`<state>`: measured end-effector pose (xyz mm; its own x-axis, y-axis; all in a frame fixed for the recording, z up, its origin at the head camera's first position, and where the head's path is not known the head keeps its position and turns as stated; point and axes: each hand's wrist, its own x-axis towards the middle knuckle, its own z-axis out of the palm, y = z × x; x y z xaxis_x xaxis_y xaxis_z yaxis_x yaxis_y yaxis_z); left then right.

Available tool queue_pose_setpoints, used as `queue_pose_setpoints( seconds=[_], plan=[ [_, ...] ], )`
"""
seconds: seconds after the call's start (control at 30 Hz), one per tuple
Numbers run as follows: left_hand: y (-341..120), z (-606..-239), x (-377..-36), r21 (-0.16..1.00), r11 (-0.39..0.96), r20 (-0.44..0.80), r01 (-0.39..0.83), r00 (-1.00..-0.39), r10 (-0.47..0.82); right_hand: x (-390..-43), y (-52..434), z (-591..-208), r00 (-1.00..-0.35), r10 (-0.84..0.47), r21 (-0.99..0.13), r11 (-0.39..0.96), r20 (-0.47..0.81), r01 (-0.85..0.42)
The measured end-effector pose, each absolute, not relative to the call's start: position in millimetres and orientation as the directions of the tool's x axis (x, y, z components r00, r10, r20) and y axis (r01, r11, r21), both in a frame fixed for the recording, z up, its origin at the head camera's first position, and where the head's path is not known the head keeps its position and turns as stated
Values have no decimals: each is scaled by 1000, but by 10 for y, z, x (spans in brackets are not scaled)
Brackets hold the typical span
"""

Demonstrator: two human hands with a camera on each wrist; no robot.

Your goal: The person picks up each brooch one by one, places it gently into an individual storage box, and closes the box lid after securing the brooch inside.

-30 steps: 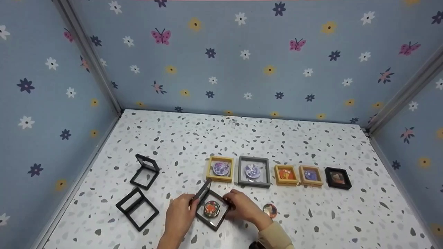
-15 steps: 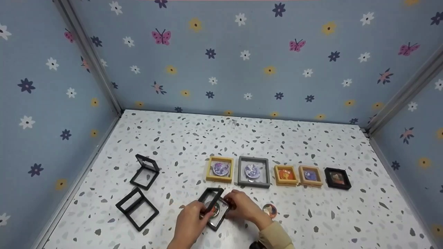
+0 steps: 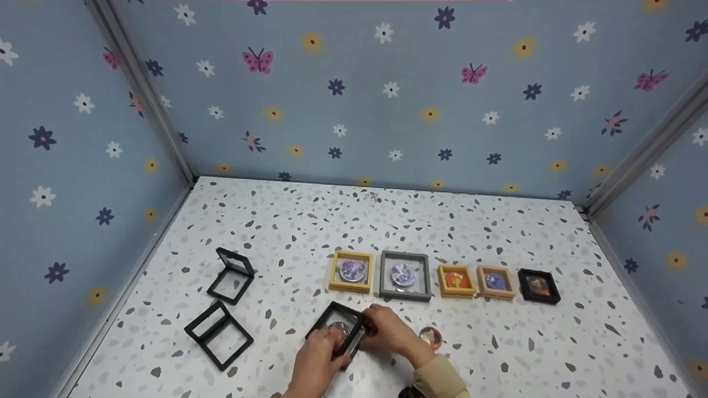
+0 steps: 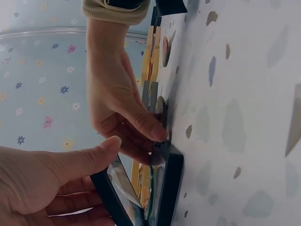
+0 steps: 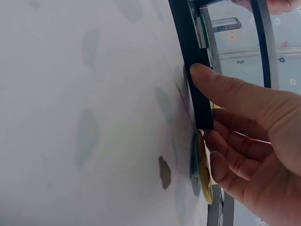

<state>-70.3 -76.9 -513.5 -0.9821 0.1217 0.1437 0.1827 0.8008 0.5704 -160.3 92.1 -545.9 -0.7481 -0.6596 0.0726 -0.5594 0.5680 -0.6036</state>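
Observation:
A black hinged display frame (image 3: 333, 309) with clear film windows is tilted nearly closed over a round badge (image 3: 339, 330), which shows through the film. My left hand (image 3: 315, 356) pinches the lid between thumb and fingers. In the left wrist view, a narrow wedge separates the lid (image 4: 112, 200) from the base (image 4: 170, 188). My right hand (image 3: 391, 331) grips the base's right corner, its thumb pressed on the black edge (image 5: 200, 101) in the right wrist view. Another gold-edged round badge (image 5: 205, 169) is right at that hand's lower fingertips, mostly hidden from the head view.
Two open black frames, one farther back (image 3: 231, 276) and one nearer (image 3: 219, 335), lie at the left. Behind my hands is a row: yellow frame (image 3: 351, 287), grey frame (image 3: 405, 296), smaller yellow, tan and black frames. A loose badge (image 3: 431, 338) lies right of my right hand.
My left hand has swung the frame's lid from upright over to the right and down across the badge. My right hand keeps its grip on the corner.

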Motion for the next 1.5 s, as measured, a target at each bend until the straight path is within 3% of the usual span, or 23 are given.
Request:
queue_pose_setpoints(
  seconds=[0.17,0.43,0.67,0.87,1.07,1.5],
  plan=[
    [-735,-5158,-689,533,821,147,206,-978,150,-1600,926,-5467,-748,-660,-631,553,66,-544],
    [-666,-5257,-655,472,855,161,217,-974,158,-1588,916,-5472,-744,-663,-574,580,78,-578],
    [-606,-5243,-677,470,864,84,180,-984,160,-1586,914,-5449,-748,-660,-570,587,75,-575],
    [-547,-5292,-684,373,904,139,208,-976,167,-1572,922,-5446,-748,-659,-564,591,74,-577],
    [-534,-5352,-666,265,925,273,272,-941,199,-1522,1007,-5425,-742,-666,-555,589,78,-588],
    [-683,-5340,-645,266,909,278,321,-928,246,-1335,1436,-5338,-794,-606,-510,668,51,-543]
  ],
)
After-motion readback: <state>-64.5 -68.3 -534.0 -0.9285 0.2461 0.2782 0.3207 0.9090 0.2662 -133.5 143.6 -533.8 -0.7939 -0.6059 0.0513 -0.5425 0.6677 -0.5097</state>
